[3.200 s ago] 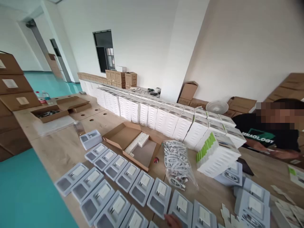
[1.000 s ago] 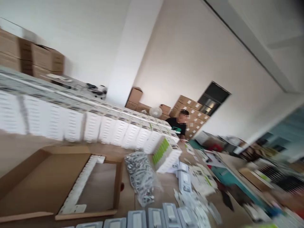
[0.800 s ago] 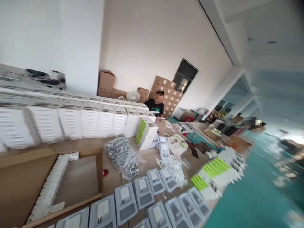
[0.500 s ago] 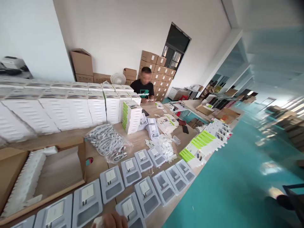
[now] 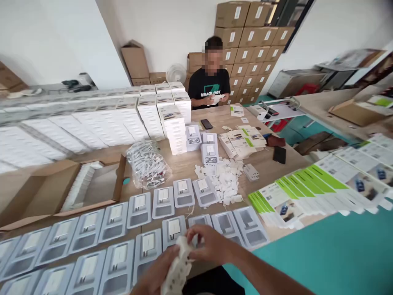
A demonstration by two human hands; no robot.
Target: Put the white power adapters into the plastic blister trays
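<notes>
At the near edge, the left hand (image 5: pixel 155 272) and right hand (image 5: pixel 211 246) come together on a white strip of small parts (image 5: pixel 177 268). Motion blur smears the strip, so what the parts are cannot be made out, and the fingers hide its top end. Both hands are closed on it, the right pinching its upper end, the left gripping from the side; the left hand is partly cut off by the frame's bottom edge.

Just beyond the hands, two rows of grey trays (image 5: pixel 139 211) run across the wooden table (image 5: pixel 260 164), most holding a white block. Far left lies an open cardboard box (image 5: pixel 58 190), with a clear bag of white cables (image 5: pixel 147 164) beside it. A heap of white paper bits (image 5: pixel 224 180) sits mid-table. Green-edged cartons (image 5: pixel 307 188) fan out on the right, blurred. A wall of stacked white boxes (image 5: pixel 92 123) lines the far left. At the far end, a person in a black shirt (image 5: pixel 208 86) holds something pale.
</notes>
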